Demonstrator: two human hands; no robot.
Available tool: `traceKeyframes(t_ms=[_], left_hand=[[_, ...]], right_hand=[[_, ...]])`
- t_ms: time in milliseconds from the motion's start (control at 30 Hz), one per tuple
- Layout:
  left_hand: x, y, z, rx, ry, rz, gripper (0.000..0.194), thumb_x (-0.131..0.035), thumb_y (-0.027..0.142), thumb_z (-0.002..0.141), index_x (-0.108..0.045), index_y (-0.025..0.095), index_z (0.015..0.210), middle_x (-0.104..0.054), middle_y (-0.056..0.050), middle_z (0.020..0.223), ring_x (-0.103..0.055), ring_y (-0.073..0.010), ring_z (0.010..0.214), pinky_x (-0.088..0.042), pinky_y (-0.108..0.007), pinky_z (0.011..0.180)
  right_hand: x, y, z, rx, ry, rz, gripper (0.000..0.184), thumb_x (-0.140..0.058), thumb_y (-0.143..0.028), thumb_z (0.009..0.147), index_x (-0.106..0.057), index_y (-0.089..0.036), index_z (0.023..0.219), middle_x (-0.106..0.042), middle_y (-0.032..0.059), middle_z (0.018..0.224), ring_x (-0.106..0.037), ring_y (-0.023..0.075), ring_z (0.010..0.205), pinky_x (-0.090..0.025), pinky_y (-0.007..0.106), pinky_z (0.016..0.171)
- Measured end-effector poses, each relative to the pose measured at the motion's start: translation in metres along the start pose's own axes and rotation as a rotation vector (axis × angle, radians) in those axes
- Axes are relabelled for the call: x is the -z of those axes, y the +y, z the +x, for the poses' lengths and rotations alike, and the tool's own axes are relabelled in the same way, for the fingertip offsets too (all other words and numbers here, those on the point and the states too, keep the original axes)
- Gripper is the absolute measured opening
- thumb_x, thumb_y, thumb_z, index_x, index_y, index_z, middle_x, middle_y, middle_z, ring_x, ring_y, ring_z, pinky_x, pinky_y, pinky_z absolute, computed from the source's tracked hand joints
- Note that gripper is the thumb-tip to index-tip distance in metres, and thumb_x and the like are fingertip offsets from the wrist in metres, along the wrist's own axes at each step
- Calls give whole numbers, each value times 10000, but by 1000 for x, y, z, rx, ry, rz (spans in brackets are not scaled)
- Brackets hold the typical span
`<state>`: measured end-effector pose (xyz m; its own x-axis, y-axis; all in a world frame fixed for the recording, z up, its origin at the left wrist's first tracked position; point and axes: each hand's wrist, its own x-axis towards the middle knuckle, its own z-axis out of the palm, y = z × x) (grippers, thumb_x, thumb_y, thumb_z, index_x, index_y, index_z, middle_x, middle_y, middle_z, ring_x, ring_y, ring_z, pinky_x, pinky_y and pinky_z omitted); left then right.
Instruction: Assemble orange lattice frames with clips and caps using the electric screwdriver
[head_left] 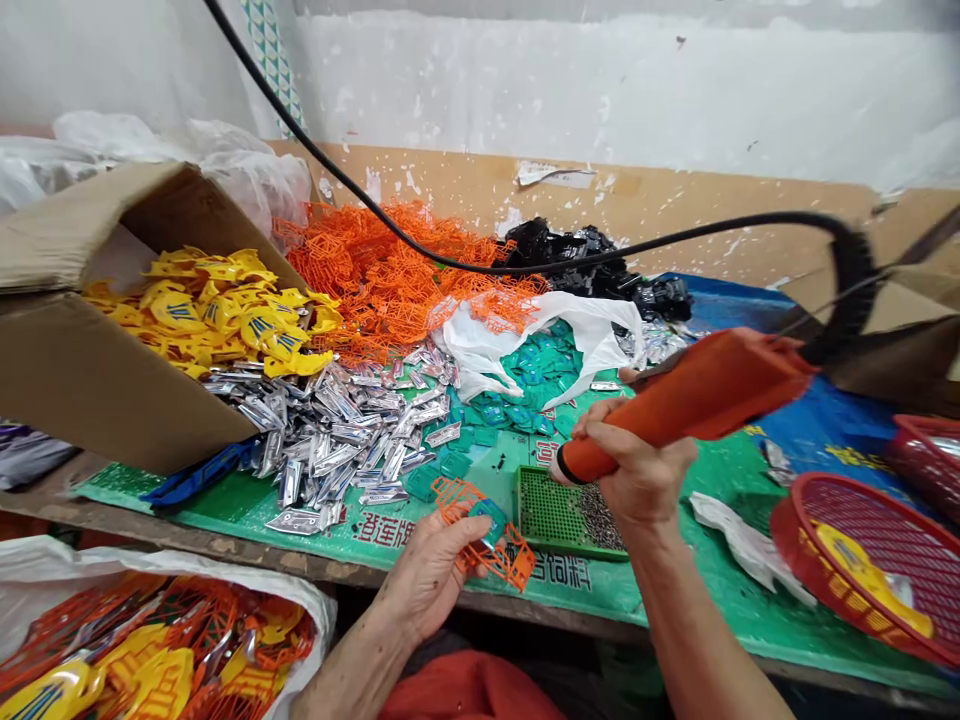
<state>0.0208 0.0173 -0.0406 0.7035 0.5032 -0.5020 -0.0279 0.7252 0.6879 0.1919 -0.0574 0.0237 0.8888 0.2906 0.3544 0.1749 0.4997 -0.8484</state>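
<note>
My left hand (427,585) is shut on an orange plastic lattice piece (511,560), which has a teal plastic part (489,522) against it. My right hand (630,465) grips the handle of an orange power tool (690,405) with a black cable (847,270) running from its rear. The tool's black-ringed tip points down and left, above a green perforated tray (551,515). Small dark parts (601,520) lie heaped on that tray. The tool's tip is apart from the lattice piece.
A cardboard box (97,370) of yellow plastic parts stands at left. Heaps of orange lattice (382,280), silver sachets (337,440), teal pieces (525,380) and black parts (577,260) cover the green mat (585,590). Red baskets (862,560) sit at right; a white sack (165,640) lies below left.
</note>
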Motion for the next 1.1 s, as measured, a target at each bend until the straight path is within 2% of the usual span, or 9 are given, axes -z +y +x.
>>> traceKeyframes(t_ms=[167,300,467,1100], left_hand=[[1,-3,0,16,2,-8,390,-863,271,559,-646,156,862,-647,19,718,-602,-121,579,-430,-202,420],[1,-3,0,21,-3,-16,384,-863,269,573,-655,151,873,-655,18,722,-596,-107,567,-434,-197,435],[1,-3,1,26,-5,-24,373,-866,270,576,-660,147,862,-660,16,733,-589,-102,572,-442,-200,443],[3,-3,3,48,-1,-17,454,-884,320,550,-679,132,909,-677,-12,775,-590,-123,619,-434,-219,457]], right_hand=[[4,18,-2,-14,-30,-44,185,-736,-180,584,-604,-175,713,-604,-25,632,-548,139,561,-457,325,583],[6,22,-6,-15,-57,-54,218,-738,-165,593,-622,-181,777,-621,-23,642,-565,148,589,-476,346,628],[7,27,-8,-12,-63,-104,136,-726,-191,606,-609,-172,673,-621,-8,657,-572,148,588,-485,345,615],[4,29,-11,-44,-64,-139,218,-732,-207,588,-612,-170,767,-628,-10,670,-586,161,611,-495,357,634]])
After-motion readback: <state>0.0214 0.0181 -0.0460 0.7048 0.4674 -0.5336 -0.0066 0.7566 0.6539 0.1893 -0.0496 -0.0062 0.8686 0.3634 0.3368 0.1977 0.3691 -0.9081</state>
